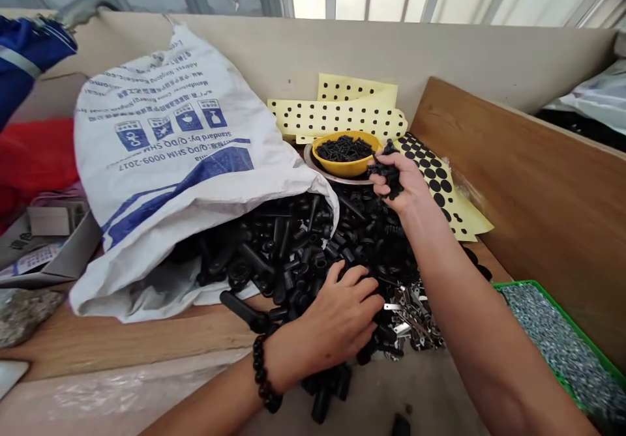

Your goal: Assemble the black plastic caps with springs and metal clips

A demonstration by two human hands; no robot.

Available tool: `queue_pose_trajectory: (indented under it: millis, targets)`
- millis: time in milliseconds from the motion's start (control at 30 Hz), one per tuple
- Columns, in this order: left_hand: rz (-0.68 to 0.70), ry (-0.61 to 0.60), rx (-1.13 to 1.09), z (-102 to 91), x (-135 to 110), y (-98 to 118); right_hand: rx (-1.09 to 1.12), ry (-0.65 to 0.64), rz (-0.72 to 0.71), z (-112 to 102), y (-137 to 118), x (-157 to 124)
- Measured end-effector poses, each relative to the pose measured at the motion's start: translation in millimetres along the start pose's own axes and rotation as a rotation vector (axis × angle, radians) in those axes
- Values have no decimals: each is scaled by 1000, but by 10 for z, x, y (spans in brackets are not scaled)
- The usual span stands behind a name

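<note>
in the head view, the right hand (407, 178) is clenched around a clump of small black parts (390, 178), right next to a round yellow bowl (342, 167) of thin black pieces (345, 148). left hand (335, 315) is released, fingers loosely spread over a big heap of black plastic parts (293, 253) on the wooden worktop (195, 332), with flat silver metal pieces (415, 319) just beside it.

Two hands, the left hand (335, 312) at lower centre and the right hand (398, 178) right of centre, with one beaded bracelet (261, 374). One white sack (166, 123) at upper left, one yellow bowl (340, 170) at upper centre, one green tray (577, 329) at lower right. Black parts (283, 237) and metal strips (415, 315) mid-frame, too many to count
</note>
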State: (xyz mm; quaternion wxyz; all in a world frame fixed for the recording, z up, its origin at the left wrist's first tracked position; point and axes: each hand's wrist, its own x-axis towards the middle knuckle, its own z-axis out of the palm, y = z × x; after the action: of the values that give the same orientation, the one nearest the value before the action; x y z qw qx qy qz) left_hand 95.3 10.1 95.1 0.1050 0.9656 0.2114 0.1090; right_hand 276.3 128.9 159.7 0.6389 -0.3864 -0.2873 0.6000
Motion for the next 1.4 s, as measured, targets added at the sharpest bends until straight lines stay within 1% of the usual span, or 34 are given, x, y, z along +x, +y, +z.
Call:
queue_pose_trajectory:
  millis: [100,167,267,333,467,633,700,800,900,967,1033,1100,1167,1233,1300,1400]
  targets:
    - [-27,11,84,125,8,147,-3,-55,24,-21,80,-155]
    - [-14,29,132,218,38,196,1,-70,26,-51,115,-253]
    - [24,66,191,327,68,197,10,-69,23,-107,135,-415]
    - [28,90,203,350,64,167,14,-64,23,-143,136,-537]
    - [9,89,159,317,42,143,12,-55,36,-221,165,-783]
    - [11,60,200,325,83,259,-15,-19,82,-362,266,-1034]
    - [4,68,191,287,89,263,-40,3,85,-421,312,-1137]
    - [-81,135,167,125,50,166,-96,55,76,-487,409,-1302]
    - [-250,215,220,-49,-24,59,-163,121,69,-517,552,-1442]
    - [-316,241,253,-80,-67,69,-206,159,70,-525,649,-1499]
    - [-280,230,244,-22,-93,151,-249,185,65,-535,728,-1530]
    - [-160,184,206,95,-105,253,-303,203,39,-552,794,-1547]
    - [-93,156,210,215,-118,316,-382,224,-13,-576,863,-1562]
    - [-102,149,243,295,-144,314,-486,249,-91,-600,944,-1578]
    - [-133,162,274,324,-189,262,-613,255,-196,-618,1031,-1594]
    - [-161,197,295,311,-280,167,-811,194,-367,-622,1144,-1620]
